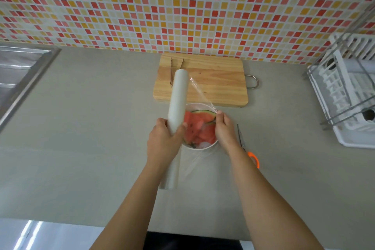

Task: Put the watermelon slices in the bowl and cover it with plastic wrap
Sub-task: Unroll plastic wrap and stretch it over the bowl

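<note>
As things stand: slices (199, 128) are in the bowl (205, 146), mid-bench; wrapping is under way, and I judge the film not yet cut.
Left hand (164, 138): fingers wrapped round the roll (177, 95), held above the bowl's left edge.
Right hand (225, 130): fingers pinch the film (200, 92) at its free edge, over the bowl's far-right rim.
Roll axis: near to far, far end tipped slightly right, reaching over the board (215, 81).
Key relation: film runs right from the roll to the right hand, so it spans the bowl crosswise; the bowl sits between and below both hands.
Coverage: sheet looks to hang over the near side too, though its near edge is hard to trace.
Next need: probably lower the sheet onto the rim, then sever it at the roll.
Scissors (242, 140): flat on the bench (91, 128), just right of the right hand, blades far, handles near; right hand is nearer them.
Elsewhere: tongs (171, 71) on the board; rack (345, 95) far right; sink (20, 71) far left.
</note>
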`<state>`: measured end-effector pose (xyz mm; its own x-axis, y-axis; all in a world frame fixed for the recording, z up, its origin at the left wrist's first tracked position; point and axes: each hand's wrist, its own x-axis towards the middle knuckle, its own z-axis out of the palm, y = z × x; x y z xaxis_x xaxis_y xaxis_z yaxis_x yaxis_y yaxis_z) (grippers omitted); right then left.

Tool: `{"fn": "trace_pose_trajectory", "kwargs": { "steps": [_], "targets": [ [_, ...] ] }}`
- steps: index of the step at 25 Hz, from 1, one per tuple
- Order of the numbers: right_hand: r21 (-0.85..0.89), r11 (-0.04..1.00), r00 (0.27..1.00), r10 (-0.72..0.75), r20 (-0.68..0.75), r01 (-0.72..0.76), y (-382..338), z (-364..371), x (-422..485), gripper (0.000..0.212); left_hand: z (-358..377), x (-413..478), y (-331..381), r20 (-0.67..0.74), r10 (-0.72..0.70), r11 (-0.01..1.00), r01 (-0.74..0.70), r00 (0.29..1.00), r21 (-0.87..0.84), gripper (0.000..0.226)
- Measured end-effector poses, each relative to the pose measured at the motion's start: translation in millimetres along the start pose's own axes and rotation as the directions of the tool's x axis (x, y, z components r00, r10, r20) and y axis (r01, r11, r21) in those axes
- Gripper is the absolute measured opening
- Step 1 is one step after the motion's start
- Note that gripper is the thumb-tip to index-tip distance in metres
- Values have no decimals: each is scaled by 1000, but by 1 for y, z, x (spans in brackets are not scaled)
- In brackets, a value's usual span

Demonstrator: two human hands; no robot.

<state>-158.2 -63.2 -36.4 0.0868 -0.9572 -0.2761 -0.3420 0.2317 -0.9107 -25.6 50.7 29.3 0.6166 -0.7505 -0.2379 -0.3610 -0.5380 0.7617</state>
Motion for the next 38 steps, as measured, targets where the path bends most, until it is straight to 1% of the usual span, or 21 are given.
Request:
{"fn": "trace_pose_trajectory", "kwargs": {
  "steps": [3,6,10,13,17,20,22,24,26,30,31,34,35,38],
  "targets": [
    [-34,999,1000,-6,3,6,-2,-1,3,40,-5,3,-7,-26,-77,996,76,997,-48,39],
    [-29,1000,1000,-9,-5,9,-1,0,3,43,-8,9,-16,36,-104,994,105,994,-35,37],
    [20,1000,999,23,-27,-22,2,3,1,46,-9,14,-26,97,-143,976,157,985,-152,36],
    [59,997,998,44,-38,-42,6,5,2,50,-13,18,-35,122,-153,968,174,981,-182,32],
    [73,997,998,41,-52,-37,8,7,3,51,-14,22,-38,101,-112,979,128,989,-161,34],
    [85,996,997,45,-59,-40,8,8,3,53,-9,22,-37,78,-70,991,78,995,-110,30],
    [99,994,997,53,-50,-48,8,8,3,54,-7,21,-35,74,-69,993,76,995,-90,32],
    [126,990,997,72,-37,-66,7,8,2,52,-5,20,-35,73,-80,993,86,994,-81,35],
    [141,987,996,82,-42,-75,6,9,2,51,-4,19,-37,85,-106,991,112,991,-71,31],
    [134,987,994,101,-51,-94,4,11,2,46,-6,15,-41,162,-184,965,209,970,-156,28],
    [133,987,994,99,-48,-92,4,11,2,45,-8,15,-43,197,-192,961,225,961,-161,31],
    [124,989,995,87,-44,-81,4,10,2,42,-14,14,-51,283,-157,966,207,946,-155,61],
    [121,989,995,89,-46,-83,3,10,2,42,-15,14,-54,292,-150,966,203,944,-161,66],
    [103,991,994,88,-58,-82,2,9,2,42,-11,12,-60,291,-123,968,179,949,-177,62]
  ]
}}
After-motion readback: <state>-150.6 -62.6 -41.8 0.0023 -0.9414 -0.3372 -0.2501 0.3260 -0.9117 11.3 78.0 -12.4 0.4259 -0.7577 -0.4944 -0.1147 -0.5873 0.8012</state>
